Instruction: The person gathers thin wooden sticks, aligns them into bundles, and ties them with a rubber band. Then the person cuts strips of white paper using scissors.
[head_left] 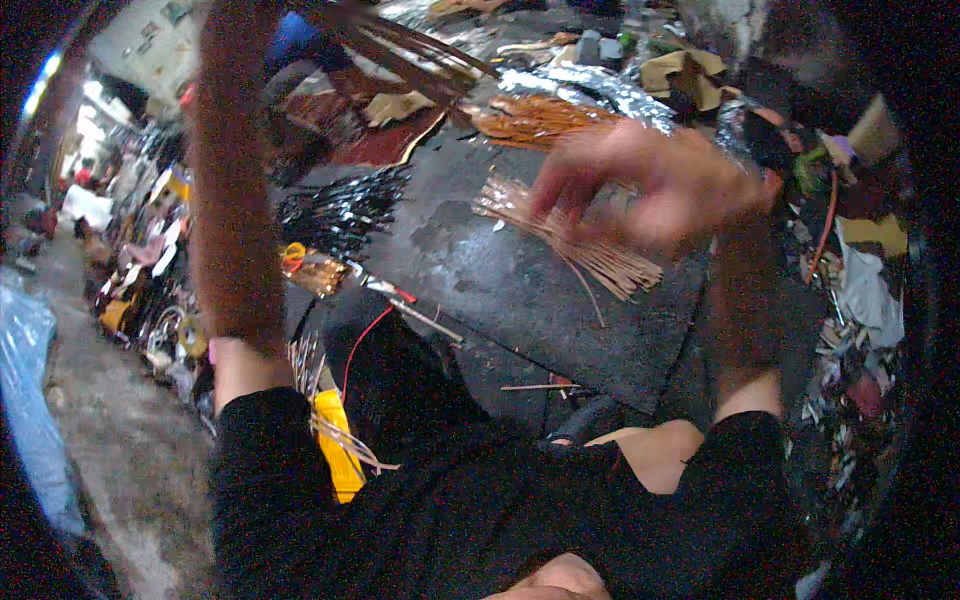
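Note:
My right hand (650,190) hangs over the dark work surface, smeared by motion. Its fingers look bent, and whether anything is between them cannot be made out. Beneath and beside it lies a bundle of tan flat strips (610,262), with one strip curling away from the rest. Just beyond is a bundle of shiny orange-brown strips (535,120). My left forearm reaches up past the upper edge, so that hand is out of sight. Long dark-brown strips (415,60) slant down from the top edge, to the right of that arm.
Black shiny strips (345,210) lie left of the dark work surface (450,230). Nearer me are a thin rod (430,322) and a yellow piece (338,450). Scraps crowd both sides, with a white bag (868,290) at right and blue plastic sheeting (30,390) at far left.

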